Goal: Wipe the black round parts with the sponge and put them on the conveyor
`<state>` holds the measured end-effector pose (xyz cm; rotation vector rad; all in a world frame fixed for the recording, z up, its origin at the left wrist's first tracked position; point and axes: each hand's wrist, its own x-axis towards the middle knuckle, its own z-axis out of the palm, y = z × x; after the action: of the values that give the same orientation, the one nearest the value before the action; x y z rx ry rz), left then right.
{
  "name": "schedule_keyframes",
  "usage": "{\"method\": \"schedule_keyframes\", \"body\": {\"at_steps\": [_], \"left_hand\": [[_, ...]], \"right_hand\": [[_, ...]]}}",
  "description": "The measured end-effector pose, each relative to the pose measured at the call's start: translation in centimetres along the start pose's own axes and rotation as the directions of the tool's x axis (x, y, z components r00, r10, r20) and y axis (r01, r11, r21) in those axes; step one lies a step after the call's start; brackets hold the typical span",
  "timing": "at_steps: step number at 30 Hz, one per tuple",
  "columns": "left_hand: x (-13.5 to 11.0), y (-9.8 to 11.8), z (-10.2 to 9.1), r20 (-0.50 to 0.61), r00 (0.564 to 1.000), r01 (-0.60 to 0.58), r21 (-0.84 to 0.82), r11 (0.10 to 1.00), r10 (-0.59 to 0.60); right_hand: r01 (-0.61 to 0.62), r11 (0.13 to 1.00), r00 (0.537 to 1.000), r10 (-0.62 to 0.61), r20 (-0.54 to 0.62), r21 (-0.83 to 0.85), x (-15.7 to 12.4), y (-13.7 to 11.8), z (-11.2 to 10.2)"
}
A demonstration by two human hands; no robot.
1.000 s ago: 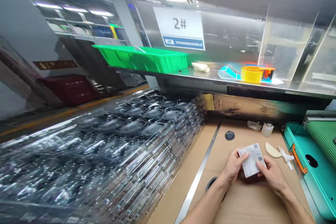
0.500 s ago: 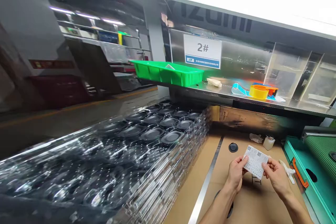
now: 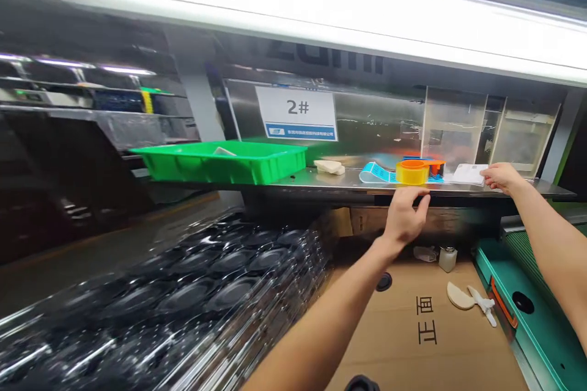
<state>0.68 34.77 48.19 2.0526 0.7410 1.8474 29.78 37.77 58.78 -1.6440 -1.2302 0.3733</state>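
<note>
My right hand (image 3: 502, 178) reaches to the metal shelf and pinches the right edge of a white printed card (image 3: 469, 173), which lies at shelf level. My left hand (image 3: 406, 212) is raised at the shelf's front edge, thumb apart from the curled fingers, with nothing visible in it. Just above it sits a roll of yellow tape (image 3: 411, 172) with an orange holder (image 3: 435, 166). To the left of the tape curls a strip of blue labels (image 3: 376, 173).
A green tray (image 3: 224, 162) and pale pieces (image 3: 329, 167) share the shelf (image 3: 293, 179). Stacked clear trays of black round parts (image 3: 197, 293) fill the lower left. On the cardboard (image 3: 398, 330) lie a white bottle (image 3: 447, 259), a cream disc (image 3: 460, 296) and black round parts. A green conveyor (image 3: 527, 256) runs at right.
Both hands have risen from above the cardboard to the shelf. The card went with my right hand, and my left hand has let go of it. The view has swung upward and right.
</note>
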Motion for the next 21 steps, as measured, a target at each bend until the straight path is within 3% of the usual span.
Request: {"method": "schedule_keyframes", "body": {"at_steps": [2,4,7,11,17,19,21], "left_hand": [[6.2,-0.1,0.8,0.120,0.990,-0.108,0.328,0.938,0.072],[10.9,-0.6,2.0,0.223,0.975,-0.136,0.606,0.784,-0.003],[14.7,-1.3,3.9,0.344,0.918,-0.177,0.800,0.573,-0.197],[16.1,-1.8,5.7,0.373,0.836,-0.149,0.861,0.486,-0.404],[16.1,-2.1,5.8,0.355,0.858,-0.171,0.879,0.445,-0.372],[16.3,-2.3,5.5,0.363,0.845,-0.188,0.889,0.416,-0.393],[16.8,-2.5,5.3,0.394,0.806,-0.199,0.883,0.425,-0.442]], "right_hand": [[-0.036,0.999,0.999,0.038,0.032,-0.037,2.0,0.4,0.8],[-0.040,0.997,0.998,0.043,0.046,-0.072,3.5,1.3,1.4],[-0.014,0.992,0.998,0.021,0.053,-0.122,5.3,2.9,1.6],[-0.005,0.985,0.999,0.013,0.048,-0.170,6.4,4.4,1.1],[0.048,0.981,0.998,-0.055,-0.033,-0.187,6.2,5.3,1.4],[0.067,0.979,0.995,-0.080,-0.057,-0.193,6.2,5.5,1.6],[0.075,0.973,0.994,-0.090,-0.061,-0.220,6.3,5.6,1.7]]}}
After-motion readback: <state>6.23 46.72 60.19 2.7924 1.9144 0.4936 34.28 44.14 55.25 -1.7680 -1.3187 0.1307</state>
